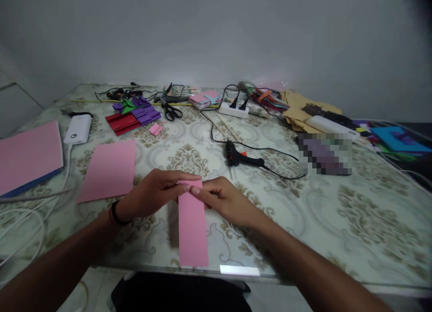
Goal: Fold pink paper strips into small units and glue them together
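A long pink paper strip (193, 231) points toward me near the table's front edge, its far end between my hands. My left hand (157, 192) pinches that end from the left, thumb on top and fingers reaching over the far edge. From the right, my right hand (224, 199) grips the same end, its thumb on the paper beside my left thumb and its other fingers partly hidden behind the strip. A larger pink sheet (110, 168) lies flat to the left of my left hand.
A black glue gun (241, 156) with its cord lies beyond my right hand. Black scissors (171, 110), folded red paper (122, 124), purple paper (147, 115) and a white power strip (234, 109) are farther back. A white power bank (78, 128) and pink sheets (30, 154) are at left.
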Demonstrator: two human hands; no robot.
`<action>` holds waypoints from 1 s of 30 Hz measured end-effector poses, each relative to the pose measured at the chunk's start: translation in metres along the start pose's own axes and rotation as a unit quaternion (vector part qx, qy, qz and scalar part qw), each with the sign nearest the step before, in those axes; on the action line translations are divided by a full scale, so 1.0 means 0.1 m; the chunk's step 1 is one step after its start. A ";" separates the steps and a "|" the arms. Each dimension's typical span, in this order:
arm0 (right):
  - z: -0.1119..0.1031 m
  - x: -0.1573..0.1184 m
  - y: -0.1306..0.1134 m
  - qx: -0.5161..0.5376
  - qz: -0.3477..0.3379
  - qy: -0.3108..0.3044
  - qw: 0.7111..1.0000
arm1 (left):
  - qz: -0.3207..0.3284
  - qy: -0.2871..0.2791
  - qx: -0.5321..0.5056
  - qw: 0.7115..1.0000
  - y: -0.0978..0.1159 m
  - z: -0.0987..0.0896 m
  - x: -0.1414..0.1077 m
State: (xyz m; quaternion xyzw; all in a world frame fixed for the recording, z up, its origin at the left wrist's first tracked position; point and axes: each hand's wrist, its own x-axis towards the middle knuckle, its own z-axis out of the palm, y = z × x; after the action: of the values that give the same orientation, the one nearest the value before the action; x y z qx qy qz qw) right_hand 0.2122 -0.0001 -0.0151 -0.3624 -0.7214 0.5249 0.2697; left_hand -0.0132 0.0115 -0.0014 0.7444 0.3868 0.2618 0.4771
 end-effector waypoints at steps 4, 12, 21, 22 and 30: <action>0.00 0.00 -0.02 -0.015 -0.012 0.023 1.000 | 0.006 -0.020 -0.009 1.000 -0.01 -0.01 0.00; -0.03 -0.01 0.00 -0.003 -0.031 0.027 0.999 | -0.016 0.002 0.014 1.000 0.06 -0.01 -0.01; 0.00 -0.01 -0.01 -0.039 -0.021 0.053 0.998 | -0.020 0.024 0.007 0.999 0.06 -0.02 0.00; 0.00 -0.01 -0.01 -0.043 -0.023 0.057 0.997 | -0.024 0.034 0.004 0.999 0.06 -0.03 -0.01; 0.00 0.01 -0.01 -0.023 -0.017 0.036 0.999 | -0.050 0.012 -0.003 0.999 0.03 -0.01 0.00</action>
State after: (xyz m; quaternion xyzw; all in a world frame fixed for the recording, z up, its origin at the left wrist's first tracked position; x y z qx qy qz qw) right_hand 0.2116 0.0010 -0.0145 -0.3749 -0.7290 0.4902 0.2962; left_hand -0.0134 0.0112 0.0018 0.7195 0.4288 0.2476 0.4870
